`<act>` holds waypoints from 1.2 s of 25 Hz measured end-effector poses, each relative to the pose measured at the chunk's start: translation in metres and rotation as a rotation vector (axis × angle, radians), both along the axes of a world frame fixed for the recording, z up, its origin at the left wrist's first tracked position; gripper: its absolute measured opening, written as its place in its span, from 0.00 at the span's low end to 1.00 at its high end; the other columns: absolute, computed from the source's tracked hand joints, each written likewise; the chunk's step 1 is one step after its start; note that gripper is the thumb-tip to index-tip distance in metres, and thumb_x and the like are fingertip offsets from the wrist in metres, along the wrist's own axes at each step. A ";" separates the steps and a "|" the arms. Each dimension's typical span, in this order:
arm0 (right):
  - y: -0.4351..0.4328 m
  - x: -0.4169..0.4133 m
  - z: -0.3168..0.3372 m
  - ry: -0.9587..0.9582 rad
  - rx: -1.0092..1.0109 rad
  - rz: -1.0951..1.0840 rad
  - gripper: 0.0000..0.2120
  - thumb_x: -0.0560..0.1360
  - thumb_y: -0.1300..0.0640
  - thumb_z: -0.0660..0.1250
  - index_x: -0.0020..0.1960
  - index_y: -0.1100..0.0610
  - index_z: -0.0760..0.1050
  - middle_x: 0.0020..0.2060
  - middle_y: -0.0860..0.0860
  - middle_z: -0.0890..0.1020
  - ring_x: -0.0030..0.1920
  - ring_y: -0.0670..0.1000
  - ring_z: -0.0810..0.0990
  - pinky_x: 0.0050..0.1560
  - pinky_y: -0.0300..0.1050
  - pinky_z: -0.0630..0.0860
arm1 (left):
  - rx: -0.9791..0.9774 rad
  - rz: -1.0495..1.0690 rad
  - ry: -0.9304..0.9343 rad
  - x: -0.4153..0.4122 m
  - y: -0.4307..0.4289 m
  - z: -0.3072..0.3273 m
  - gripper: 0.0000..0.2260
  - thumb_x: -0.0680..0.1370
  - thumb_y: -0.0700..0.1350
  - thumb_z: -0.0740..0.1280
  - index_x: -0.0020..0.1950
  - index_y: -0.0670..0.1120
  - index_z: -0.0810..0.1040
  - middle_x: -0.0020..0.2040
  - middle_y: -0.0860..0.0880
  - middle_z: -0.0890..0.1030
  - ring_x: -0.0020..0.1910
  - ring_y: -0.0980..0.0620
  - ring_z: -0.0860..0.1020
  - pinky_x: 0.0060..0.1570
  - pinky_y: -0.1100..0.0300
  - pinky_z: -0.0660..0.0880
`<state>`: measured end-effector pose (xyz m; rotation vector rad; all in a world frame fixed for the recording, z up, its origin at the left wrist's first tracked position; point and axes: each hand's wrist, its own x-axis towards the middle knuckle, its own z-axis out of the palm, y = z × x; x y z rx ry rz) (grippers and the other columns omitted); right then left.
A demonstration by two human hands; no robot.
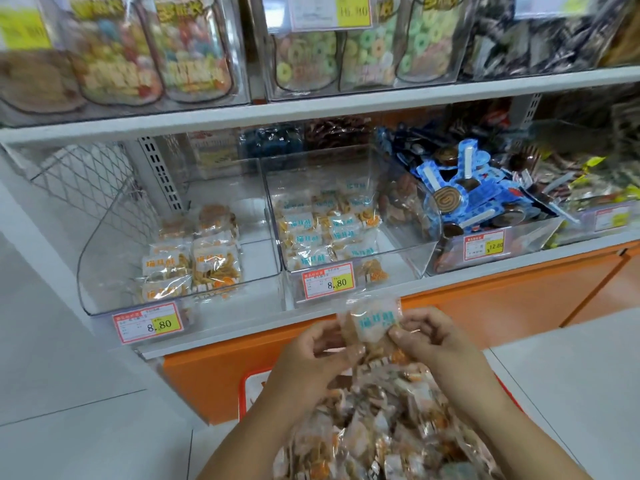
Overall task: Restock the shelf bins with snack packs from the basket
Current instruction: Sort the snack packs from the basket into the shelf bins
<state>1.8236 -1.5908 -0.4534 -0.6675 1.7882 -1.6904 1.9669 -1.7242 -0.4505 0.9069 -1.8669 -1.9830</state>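
Pack point(372, 323) is pinched between left hand point(311, 351) and right hand point(429, 337) above the heaped basket point(250, 386); bins point(100, 244) just beyond sit part-filled, so restocking is judged far from complete.

Upper shelf: jar-shaped bags of ring gummies point(304, 57), with a blurred price label point(330, 10) above them. Lower shelf, right: blue-wrapped swirl lollipops point(464, 188) in a heap, with a 12.80 tag point(483, 244) in front. Wire mesh panel point(83, 174) at the left end. Orange cabinet front point(502, 299) below. White floor tiles point(69, 427).
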 end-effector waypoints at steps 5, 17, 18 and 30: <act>-0.025 -0.016 0.063 0.220 0.033 0.097 0.15 0.71 0.59 0.74 0.57 0.52 0.76 0.30 0.45 0.77 0.35 0.45 0.78 0.44 0.39 0.76 | -0.452 0.058 0.031 -0.017 -0.018 0.063 0.11 0.76 0.49 0.71 0.57 0.59 0.79 0.49 0.61 0.83 0.48 0.64 0.81 0.50 0.64 0.79; -0.195 -0.147 0.069 0.981 0.962 -0.092 0.14 0.78 0.64 0.60 0.62 0.66 0.73 0.58 0.63 0.79 0.59 0.62 0.78 0.51 0.49 0.74 | -0.795 0.058 -0.322 -0.010 -0.118 0.064 0.40 0.74 0.65 0.66 0.78 0.64 0.46 0.72 0.63 0.68 0.64 0.57 0.75 0.64 0.53 0.73; -0.199 -0.151 0.062 0.962 0.965 -0.088 0.14 0.78 0.64 0.59 0.62 0.66 0.72 0.59 0.63 0.79 0.60 0.62 0.77 0.54 0.49 0.74 | -0.772 0.055 -0.306 -0.010 -0.121 0.063 0.40 0.73 0.66 0.66 0.77 0.65 0.46 0.71 0.64 0.69 0.62 0.58 0.76 0.63 0.53 0.74; -0.188 -0.144 0.065 1.093 0.947 0.082 0.31 0.75 0.60 0.67 0.75 0.48 0.61 0.67 0.61 0.66 0.59 0.61 0.76 0.60 0.46 0.72 | -0.704 0.052 -0.266 -0.008 -0.124 0.058 0.40 0.72 0.66 0.68 0.76 0.68 0.47 0.72 0.63 0.69 0.59 0.58 0.78 0.63 0.51 0.73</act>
